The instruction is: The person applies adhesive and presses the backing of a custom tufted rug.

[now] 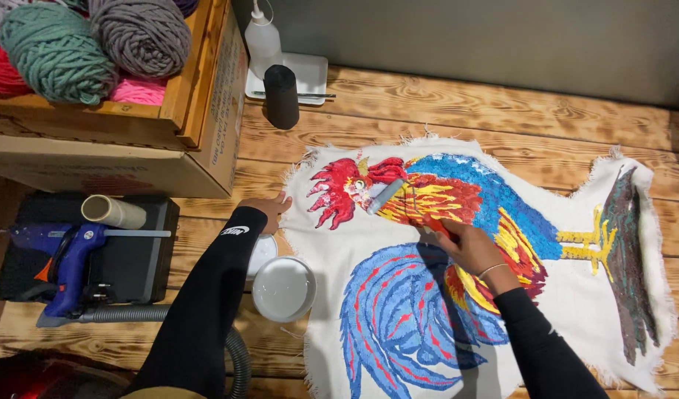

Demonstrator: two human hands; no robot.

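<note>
A white cloth with a tufted rooster in red, blue and yellow lies flat on the wooden table. My right hand rests on the rooster's body and grips a small roller by its red handle; the grey roller head lies on the rooster's neck. My left hand presses down on the cloth's left edge, fingers spread. Just below my left forearm sits a round white lid and a white tub.
A black cylinder and a white squeeze bottle stand by a white tray at the back. A wooden crate of yarn balls tops a cardboard box. A blue glue gun lies left, beside a grey hose.
</note>
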